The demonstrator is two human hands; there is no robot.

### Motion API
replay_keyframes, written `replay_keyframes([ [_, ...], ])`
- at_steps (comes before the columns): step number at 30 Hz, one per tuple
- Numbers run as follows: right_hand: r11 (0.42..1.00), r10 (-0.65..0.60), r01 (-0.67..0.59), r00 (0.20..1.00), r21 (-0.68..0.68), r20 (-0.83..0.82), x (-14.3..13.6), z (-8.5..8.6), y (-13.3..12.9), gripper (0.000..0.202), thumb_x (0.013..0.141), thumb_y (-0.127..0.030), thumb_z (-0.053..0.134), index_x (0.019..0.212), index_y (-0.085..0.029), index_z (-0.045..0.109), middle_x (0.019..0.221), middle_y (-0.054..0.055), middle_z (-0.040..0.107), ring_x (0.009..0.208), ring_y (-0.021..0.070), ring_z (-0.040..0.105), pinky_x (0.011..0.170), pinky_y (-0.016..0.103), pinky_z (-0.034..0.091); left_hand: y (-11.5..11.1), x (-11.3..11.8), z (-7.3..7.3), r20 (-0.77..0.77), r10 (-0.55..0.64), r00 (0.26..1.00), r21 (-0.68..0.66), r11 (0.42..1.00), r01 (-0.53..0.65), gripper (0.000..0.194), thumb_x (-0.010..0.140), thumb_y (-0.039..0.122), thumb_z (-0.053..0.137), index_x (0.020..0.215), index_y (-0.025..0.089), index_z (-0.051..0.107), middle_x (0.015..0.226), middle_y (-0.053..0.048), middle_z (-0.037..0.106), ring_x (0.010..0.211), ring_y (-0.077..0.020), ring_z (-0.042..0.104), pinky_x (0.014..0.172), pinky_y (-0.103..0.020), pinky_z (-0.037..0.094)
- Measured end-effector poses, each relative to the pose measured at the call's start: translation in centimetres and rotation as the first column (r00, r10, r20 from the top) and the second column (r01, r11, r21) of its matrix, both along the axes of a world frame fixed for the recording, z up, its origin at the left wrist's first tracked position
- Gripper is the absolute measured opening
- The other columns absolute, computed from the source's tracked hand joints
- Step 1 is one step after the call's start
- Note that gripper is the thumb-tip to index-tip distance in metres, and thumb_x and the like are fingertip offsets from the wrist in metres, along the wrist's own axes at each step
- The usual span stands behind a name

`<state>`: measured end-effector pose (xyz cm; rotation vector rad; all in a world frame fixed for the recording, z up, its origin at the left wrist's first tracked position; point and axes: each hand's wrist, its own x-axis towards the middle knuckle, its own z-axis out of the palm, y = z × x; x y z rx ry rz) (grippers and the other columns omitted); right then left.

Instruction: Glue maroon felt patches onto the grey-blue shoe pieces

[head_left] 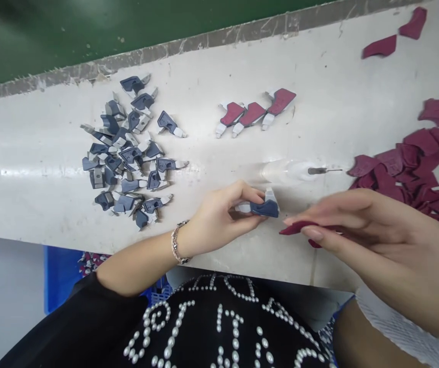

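My left hand (223,217) pinches a small blue-and-grey plastic part (265,207) between thumb and fingers, its blue recessed face turned toward me. Just to the right, my right hand (372,235) is closed on a dark red plastic piece (298,227), and a second red bit shows below its thumb. The held parts are close but apart. Beyond my hands lie three assembled parts (252,115) with red faces and grey ends. A heap of blue-and-grey parts (127,158) sits to the left, and a pile of loose red pieces (407,166) lies past my right hand.
A thin metal pin-like tool (319,170) lies on the white table (204,153). Two red pieces (380,47) rest at the far right. Below the table's near edge, a blue bin (56,281) contains red and grey parts. A green surface (89,30) borders the far edge.
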<state>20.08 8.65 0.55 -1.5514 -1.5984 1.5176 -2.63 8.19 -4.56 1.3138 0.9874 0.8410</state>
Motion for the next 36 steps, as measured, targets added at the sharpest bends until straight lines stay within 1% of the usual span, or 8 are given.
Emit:
replay_keyframes([
  [3, 0.998, 0.059, -0.060, 0.995, -0.008, -0.085, -1.0, -0.1, 0.3, 0.018, 0.088, -0.041, 0.071, 0.106, -0.043, 0.073, 0.093, -0.009, 0.078, 0.083, 0.0135, 0.075, 0.073, 0.017, 0.062, -0.2, 0.2, -0.2, -0.051, 0.064, 0.997, 0.058, 0.996, -0.061, 0.020, 0.084, 0.019, 0.073, 0.095, 0.018, 0.056, 0.106, -0.008, 0.073, 0.093, -0.0139, 0.073, 0.077, -0.022, 0.063],
  [6, 0.992, 0.110, -0.106, 0.993, 0.066, -0.053, -1.5, -0.4, 0.4, 0.007, 0.087, -0.040, 0.071, 0.087, -0.038, 0.077, 0.095, -0.007, 0.076, 0.083, 0.0152, 0.073, 0.067, 0.021, 0.060, -0.4, 0.4, -0.3, -0.068, 0.113, 0.991, 0.021, 0.993, -0.112, 0.025, 0.082, 0.024, 0.077, 0.090, 0.018, 0.054, 0.101, -0.008, 0.073, 0.084, -0.0144, 0.073, 0.072, -0.025, 0.062],
  [11, 0.999, 0.032, -0.032, 0.999, -0.020, 0.021, -1.8, -1.1, 0.3, 0.015, 0.087, -0.045, 0.070, 0.083, -0.031, 0.073, 0.079, -0.003, 0.074, 0.066, 0.0152, 0.067, 0.050, 0.023, 0.051, -0.5, 0.4, -0.3, -0.117, 0.114, 0.987, 0.051, 0.993, -0.109, 0.024, 0.082, 0.024, 0.076, 0.093, 0.018, 0.056, 0.102, -0.009, 0.074, 0.089, -0.0159, 0.074, 0.073, -0.024, 0.062],
  [15, 0.994, -0.040, 0.031, 0.996, -0.106, -0.076, -2.4, -1.6, 0.4, 0.015, 0.087, -0.041, 0.071, 0.084, -0.027, 0.070, 0.080, -0.002, 0.076, 0.071, 0.0152, 0.072, 0.059, 0.020, 0.056, -0.6, 0.2, -0.4, -0.172, 0.112, 0.979, 0.109, 0.990, -0.094, 0.025, 0.082, 0.020, 0.076, 0.098, 0.019, 0.058, 0.108, -0.008, 0.074, 0.096, -0.0151, 0.074, 0.075, -0.020, 0.061],
  [18, 0.987, -0.091, 0.078, 0.992, -0.138, -0.091, -2.6, -1.9, 0.6, 0.019, 0.086, -0.040, 0.073, 0.079, -0.024, 0.066, 0.076, -0.001, 0.075, 0.067, 0.0144, 0.072, 0.056, 0.018, 0.055, -0.6, 0.1, -0.4, -0.182, 0.112, 0.977, 0.130, 0.988, -0.089, 0.023, 0.084, 0.021, 0.075, 0.100, 0.019, 0.059, 0.110, -0.008, 0.074, 0.098, -0.0156, 0.074, 0.077, -0.021, 0.062],
  [25, 0.987, -0.082, 0.072, 0.994, -0.142, -0.072, -2.3, -2.3, 1.1, 0.018, 0.083, -0.040, 0.077, 0.079, -0.024, 0.069, 0.067, -0.003, 0.072, 0.057, 0.0094, 0.063, 0.042, 0.014, 0.042, -0.6, 0.1, -0.5, -0.196, 0.091, 0.976, 0.130, 0.989, -0.066, 0.020, 0.085, 0.024, 0.074, 0.099, 0.018, 0.060, 0.111, -0.009, 0.074, 0.094, -0.0174, 0.075, 0.078, -0.027, 0.063],
  [31, 0.989, -0.088, 0.084, 0.996, -0.119, -0.029, -2.1, -2.6, 1.2, 0.019, 0.083, -0.040, 0.077, 0.076, -0.024, 0.068, 0.063, -0.004, 0.069, 0.054, 0.0085, 0.059, 0.042, 0.016, 0.041, -0.4, -0.1, -0.6, -0.190, 0.074, 0.979, 0.191, 0.981, -0.037, 0.023, 0.085, 0.027, 0.075, 0.102, 0.018, 0.061, 0.110, -0.007, 0.075, 0.095, -0.0173, 0.075, 0.076, -0.025, 0.063],
  [36, 0.983, -0.089, 0.080, 0.995, -0.165, -0.050, -2.0, -2.4, 1.4, 0.015, 0.081, -0.032, 0.079, 0.077, -0.024, 0.067, 0.064, -0.005, 0.070, 0.054, 0.0080, 0.059, 0.043, 0.016, 0.041, -0.4, -0.1, -0.4, -0.203, 0.092, 0.975, 0.247, 0.968, -0.039, 0.023, 0.084, 0.028, 0.076, 0.100, 0.019, 0.062, 0.107, -0.006, 0.076, 0.093, -0.0161, 0.075, 0.072, -0.022, 0.063],
])
